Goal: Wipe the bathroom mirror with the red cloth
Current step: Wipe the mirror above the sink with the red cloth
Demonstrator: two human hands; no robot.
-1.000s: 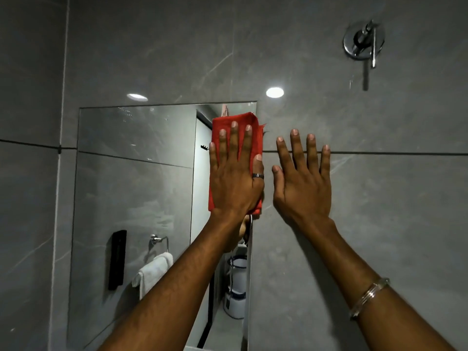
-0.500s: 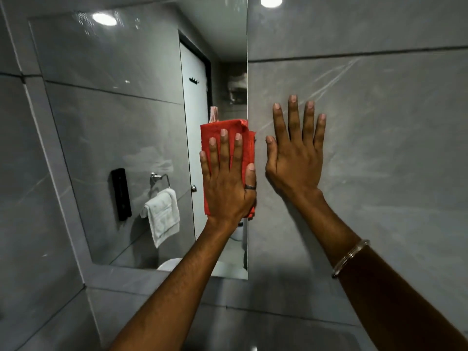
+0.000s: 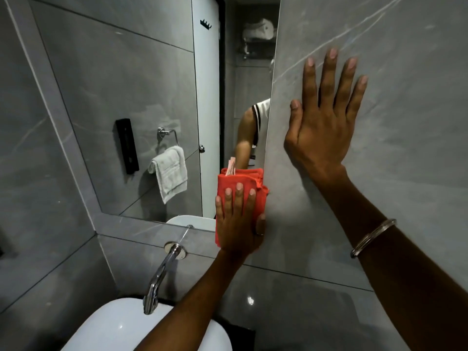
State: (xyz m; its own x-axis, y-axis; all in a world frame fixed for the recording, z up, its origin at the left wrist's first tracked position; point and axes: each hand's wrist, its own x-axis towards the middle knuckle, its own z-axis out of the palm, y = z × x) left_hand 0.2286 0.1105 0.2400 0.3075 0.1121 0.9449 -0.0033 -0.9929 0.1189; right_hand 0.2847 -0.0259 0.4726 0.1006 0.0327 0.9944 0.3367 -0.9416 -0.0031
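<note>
The bathroom mirror [image 3: 141, 102] is set in the grey tiled wall and fills the left half of the view. My left hand [image 3: 239, 219] presses the folded red cloth [image 3: 253, 181] flat against the mirror's lower right corner, with the cloth overlapping the bottom edge. The cloth sticks out above my fingertips. My right hand [image 3: 321, 122] lies flat on the grey wall tile just right of the mirror, fingers spread, holding nothing. A metal bangle sits on that wrist.
A chrome wall faucet [image 3: 162, 274] juts out below the mirror over a white basin [image 3: 111, 328]. The mirror reflects a white door, a towel on a ring, a black dispenser and part of a person.
My left hand has slid the red cloth down the mirror's right edge from near the top to the bottom corner. The view has tilted down, bringing the faucet and basin in.
</note>
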